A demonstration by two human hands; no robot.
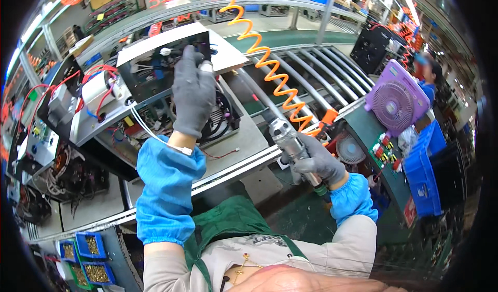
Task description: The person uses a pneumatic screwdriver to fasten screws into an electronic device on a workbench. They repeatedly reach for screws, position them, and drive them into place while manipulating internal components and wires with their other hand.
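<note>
My left hand (194, 92), in a grey glove, reaches over an electrical cabinet (148, 79) with a white top panel and dark inside. Its fingers stretch forward against the dark opening; their tips are partly hidden. My right hand (321, 160), also gloved in grey, is wrapped round a silver air screwdriver (291, 146). The tool's long, thin bit points up and left toward the cabinet, apart from it. Under my left hand, black cables (220, 118) and wiring lie in the open lower part of the cabinet. A white cable (150, 128) runs down beside my left wrist.
An orange coiled air hose (270, 69) hangs over a roller conveyor (316, 74). A purple fan (392, 100) and blue bin (423, 172) stand at the right. Small blue trays (97, 273) of brass-coloured screws sit lower left. More wired units (57, 110) line the left.
</note>
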